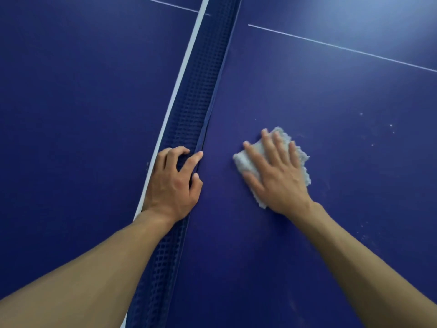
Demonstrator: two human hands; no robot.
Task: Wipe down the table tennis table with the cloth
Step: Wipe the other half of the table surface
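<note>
1. Your right hand (276,171), fingers spread, pressed the cloth (243,162) flat on the table (331,91) beside the net (203,79).
2. Your left hand (172,185) gripped the net.
3. Even pressure toward those specks (390,125) looked wise.

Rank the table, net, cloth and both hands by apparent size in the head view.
1. table
2. net
3. left hand and right hand, about alike
4. cloth, partly hidden under the right hand
</note>
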